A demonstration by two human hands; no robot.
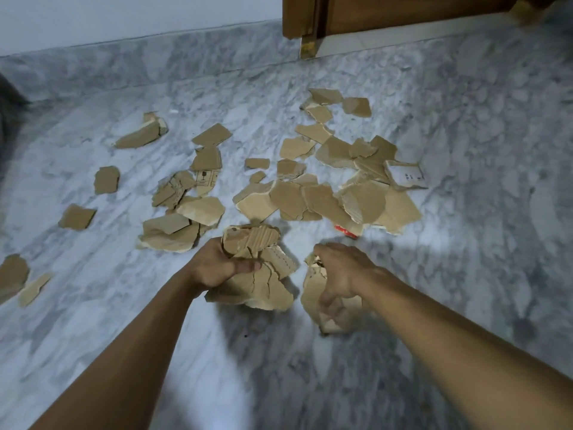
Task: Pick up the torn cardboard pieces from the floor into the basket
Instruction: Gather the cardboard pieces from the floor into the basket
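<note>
My left hand (217, 268) clenches a cardboard bundle (263, 274); my right hand (338, 274) grips another cardboard piece (313, 293) above the floor (465, 212).

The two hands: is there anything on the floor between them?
No. In the head view, only bare marble floor shows between the left hand and right hand.

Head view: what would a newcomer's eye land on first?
Most striking are the two bare hands low in the middle: the left hand clutches a bundle of torn cardboard, and the right hand grips another bundle. Beyond them, loose cardboard pieces lie scattered over the grey marble floor. A wooden door stands at the top right; no basket is in view.
</note>
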